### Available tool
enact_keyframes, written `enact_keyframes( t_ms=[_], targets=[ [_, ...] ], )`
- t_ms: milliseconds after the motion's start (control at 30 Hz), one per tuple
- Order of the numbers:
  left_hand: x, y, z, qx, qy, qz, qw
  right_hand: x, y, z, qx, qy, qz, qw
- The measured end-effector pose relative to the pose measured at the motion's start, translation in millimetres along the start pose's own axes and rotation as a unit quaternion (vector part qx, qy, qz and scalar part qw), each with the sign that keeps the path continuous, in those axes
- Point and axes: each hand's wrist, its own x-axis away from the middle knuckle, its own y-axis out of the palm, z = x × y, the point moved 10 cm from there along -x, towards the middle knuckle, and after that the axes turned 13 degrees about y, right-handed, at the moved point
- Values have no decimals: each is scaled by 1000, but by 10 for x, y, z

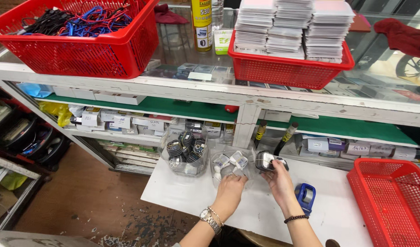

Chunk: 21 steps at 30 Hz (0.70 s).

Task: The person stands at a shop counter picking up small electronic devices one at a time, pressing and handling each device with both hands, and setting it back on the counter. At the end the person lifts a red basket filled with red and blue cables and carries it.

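Observation:
My left hand (229,187) reaches into a clear plastic bag (228,165) of small white chargers on the white work table (187,192); its fingers are curled among them. My right hand (278,176) holds a small dark bundle with a white piece (267,160) just right of that bag. A second clear bag (185,153) of coiled dark cables stands to the left.
A blue tape dispenser (306,195) lies by my right wrist. An empty red basket (393,201) sits at the right. On the glass counter above stand a red basket of cables (77,34), a red basket of stacked white packs (287,59) and a yellow can (202,25). Shelves hold boxes.

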Motion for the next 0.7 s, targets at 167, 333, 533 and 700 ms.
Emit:
enact_keyframes(
  t_ms=[167,333,533,700],
  targets=[
    [-120,-394,-472,300,-88,96,945,43,237,-490,133,-61,48,988],
    [-366,-743,-1312,258,-196,160,933,57,825,-706,268,-56,-18,962],
    [-505,-476,-1352,306,-180,156,922,23,1219,-639,388,-27,-72,918],
    [-451,-325,-1303,293,-190,145,926,-147,1356,-325,630,-42,-84,771]
  ],
)
